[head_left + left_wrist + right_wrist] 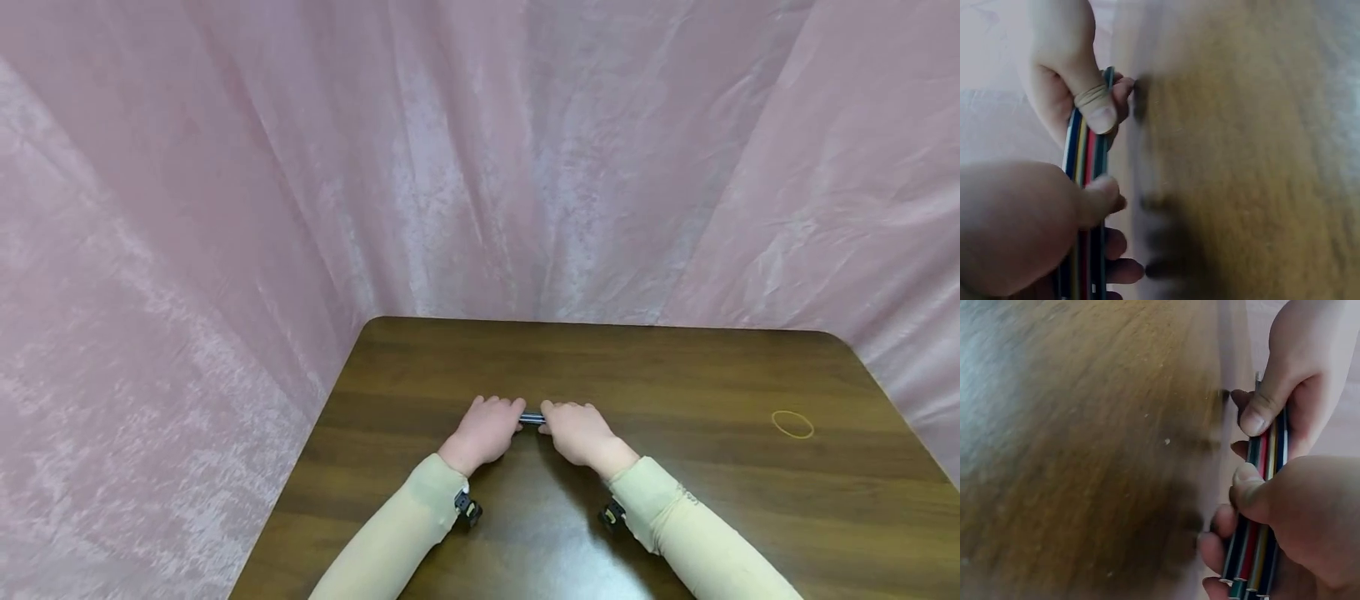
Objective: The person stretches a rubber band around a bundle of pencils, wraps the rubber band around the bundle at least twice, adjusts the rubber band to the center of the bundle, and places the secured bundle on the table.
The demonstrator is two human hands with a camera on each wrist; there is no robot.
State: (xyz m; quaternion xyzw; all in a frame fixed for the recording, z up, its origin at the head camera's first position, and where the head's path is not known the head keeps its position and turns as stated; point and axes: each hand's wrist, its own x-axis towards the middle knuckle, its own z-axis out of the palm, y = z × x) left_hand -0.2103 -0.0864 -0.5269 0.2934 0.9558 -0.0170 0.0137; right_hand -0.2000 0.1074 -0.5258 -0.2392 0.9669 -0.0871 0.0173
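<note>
Head view: the left hand (483, 429) and right hand (579, 432) meet over the wooden table (675, 375), gripping a bundle of pencils (532, 418) between them. The bundle lies sideways, a short dark stretch showing in the gap between the hands; whether it touches the tabletop cannot be told. Pale sleeves (397, 533) cover both forearms, and a small black camera (468, 508) sits on the inner side of the left wrist, with another on the right.

In both wrist views, each hand has its thumb pressed on the near side of the bundle and its fingers curled around behind. The pencils lie side by side, with dark blue, yellow, red and green showing; their exact number is unclear. At the lower end in the right wrist view, the tips sit slightly uneven.

Well apart, toward the table's right side, lies a yellow rubber band (787, 412). A pink curtain (480, 167) hangs behind the table.
</note>
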